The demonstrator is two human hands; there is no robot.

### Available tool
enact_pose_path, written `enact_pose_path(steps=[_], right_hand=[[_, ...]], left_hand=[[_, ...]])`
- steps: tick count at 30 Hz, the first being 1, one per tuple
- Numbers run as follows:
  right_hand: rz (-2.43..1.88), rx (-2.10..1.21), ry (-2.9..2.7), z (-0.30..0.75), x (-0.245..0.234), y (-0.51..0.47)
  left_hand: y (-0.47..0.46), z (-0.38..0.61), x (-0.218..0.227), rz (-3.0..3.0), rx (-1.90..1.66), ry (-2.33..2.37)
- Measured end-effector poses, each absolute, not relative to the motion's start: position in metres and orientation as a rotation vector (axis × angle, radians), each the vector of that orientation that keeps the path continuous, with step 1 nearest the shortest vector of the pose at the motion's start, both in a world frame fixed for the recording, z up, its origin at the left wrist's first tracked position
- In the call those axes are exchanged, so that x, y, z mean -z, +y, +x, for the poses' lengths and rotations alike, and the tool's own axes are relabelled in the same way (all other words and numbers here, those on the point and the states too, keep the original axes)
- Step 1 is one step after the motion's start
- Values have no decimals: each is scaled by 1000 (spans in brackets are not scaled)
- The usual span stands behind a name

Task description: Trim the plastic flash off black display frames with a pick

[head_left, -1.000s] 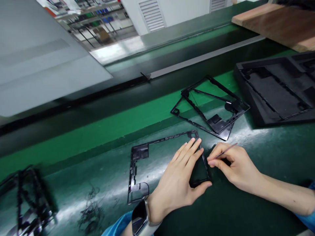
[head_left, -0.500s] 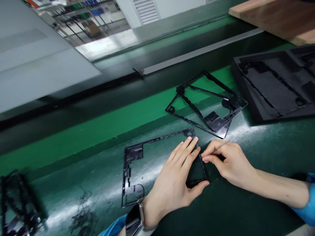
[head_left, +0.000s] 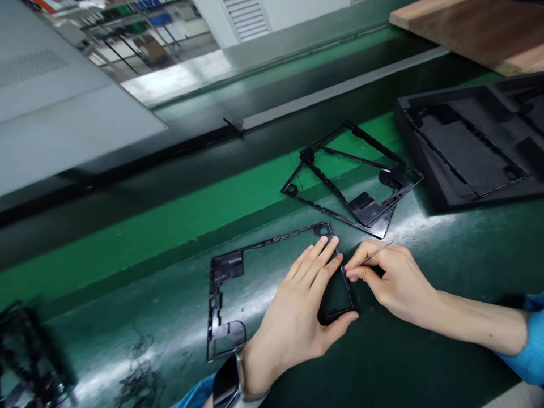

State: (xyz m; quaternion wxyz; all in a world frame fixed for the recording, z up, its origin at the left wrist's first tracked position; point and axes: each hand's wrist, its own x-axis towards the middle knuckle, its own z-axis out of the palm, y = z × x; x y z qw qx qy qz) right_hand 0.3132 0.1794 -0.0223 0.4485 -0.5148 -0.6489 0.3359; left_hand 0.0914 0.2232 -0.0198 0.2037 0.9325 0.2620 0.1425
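A thin black plastic frame (head_left: 216, 263) lies flat on the green work surface, with wider dark tabs at its left corners. My left hand (head_left: 295, 309) rests across it, fingers stretched out, fingertips and thumb at the right-hand bar. Just outside that bar is my right hand (head_left: 385, 275), closed in a pinch around a slender, stick-like tool (head_left: 374, 253). The tool's rear end sticks up past the knuckles, while its tip is hidden by the fingers, which are at the frame's edge.
Beyond my hands, two similar black frames (head_left: 361, 212) overlap each other. At the right, a dark foam tray (head_left: 442, 187) holds more frames. Thin black scraps (head_left: 140, 371) lie at lower left, near a pile of frames (head_left: 28, 357). A wooden board (head_left: 459, 34) stands at upper right.
The whole scene has shifted slightly left in the picture. Both hands keep nearly the same pose at the frame's right bar.
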Motion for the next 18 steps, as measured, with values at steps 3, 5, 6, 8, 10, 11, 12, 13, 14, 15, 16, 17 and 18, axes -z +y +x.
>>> enact_pose_path(steps=[3, 5, 6, 8, 10, 11, 12, 13, 14, 15, 16, 17, 18], right_hand=[[-1283, -840, -1608, 313, 23, 179], [-1285, -839, -1617, 313, 23, 179], [-1285, -836, -1620, 313, 23, 180], [-1282, -834, -1622, 313, 22, 180], [-1283, -835, -1623, 313, 22, 181], [-1283, -833, -1625, 313, 21, 181], [-1282, -832, -1630, 313, 21, 181], [-1281, -831, -1635, 313, 21, 181], [-1279, -830, -1638, 313, 21, 181], [-1276, -829, -1642, 314, 21, 181], [-1277, -831, -1643, 313, 21, 181], [-1278, -832, -1642, 313, 21, 180], [-1279, -833, -1641, 313, 22, 180]], left_hand=[[223, 91, 20, 2603, -387, 734], [223, 91, 21, 2600, -381, 735], [223, 91, 21, 2600, -381, 733], [223, 91, 20, 2604, -382, 730], [223, 91, 20, 2607, -378, 729], [224, 91, 20, 2608, -378, 726], [224, 91, 19, 2608, -381, 723], [224, 91, 19, 2607, -385, 721], [224, 92, 19, 2608, -391, 719], [224, 92, 19, 2609, -397, 717], [224, 92, 19, 2609, -398, 717], [224, 92, 19, 2609, -398, 718], [224, 92, 19, 2610, -394, 718]])
